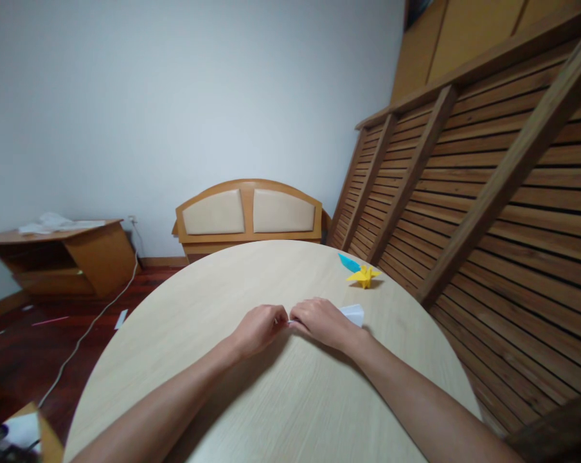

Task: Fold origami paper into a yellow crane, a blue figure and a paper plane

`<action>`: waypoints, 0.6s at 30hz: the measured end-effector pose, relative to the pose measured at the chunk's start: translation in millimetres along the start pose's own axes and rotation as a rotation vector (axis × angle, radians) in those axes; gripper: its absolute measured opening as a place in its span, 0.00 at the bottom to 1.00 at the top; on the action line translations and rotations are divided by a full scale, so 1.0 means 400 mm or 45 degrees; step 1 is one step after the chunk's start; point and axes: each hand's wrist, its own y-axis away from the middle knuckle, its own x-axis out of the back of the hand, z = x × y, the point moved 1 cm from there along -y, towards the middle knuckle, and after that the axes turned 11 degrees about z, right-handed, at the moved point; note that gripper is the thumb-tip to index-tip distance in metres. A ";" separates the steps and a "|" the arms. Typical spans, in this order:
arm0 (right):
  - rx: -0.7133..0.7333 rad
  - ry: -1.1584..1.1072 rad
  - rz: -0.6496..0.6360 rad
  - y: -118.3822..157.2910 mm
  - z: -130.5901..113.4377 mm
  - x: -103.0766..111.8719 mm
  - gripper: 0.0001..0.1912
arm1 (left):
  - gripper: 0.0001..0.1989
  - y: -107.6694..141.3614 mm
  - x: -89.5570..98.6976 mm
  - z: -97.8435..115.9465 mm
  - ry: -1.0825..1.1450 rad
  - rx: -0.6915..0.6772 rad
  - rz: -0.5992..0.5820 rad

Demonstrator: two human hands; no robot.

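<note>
Over the middle of the round table, my left hand [263, 326] and my right hand [322, 321] meet almost fingertip to fingertip. Between them they pinch a piece of folded white paper [353, 314]. Its wider end sticks out beyond my right hand, and a thin tip shows between the fingers. Most of the paper is hidden under my right hand. Farther back on the right sits a yellow origami bird [364, 276], with a pointed blue paper piece [349, 262] just behind it.
The pale wooden table [175, 334] has a curved edge. Slatted wooden boards [464, 180] lean along the right side. A headboard [249, 212] stands beyond the table. At left are a low cabinet [98, 257] and a white cable [92, 321] on the dark floor.
</note>
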 end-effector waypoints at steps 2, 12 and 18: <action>-0.015 0.003 -0.007 0.001 0.011 0.005 0.13 | 0.10 -0.003 0.004 -0.005 -0.040 -0.026 0.002; 0.008 -0.077 0.084 0.016 0.063 0.006 0.12 | 0.11 -0.001 0.026 -0.015 -0.151 0.020 -0.051; 0.054 -0.200 0.130 0.015 0.065 0.007 0.12 | 0.14 0.000 0.020 -0.016 -0.100 0.062 -0.007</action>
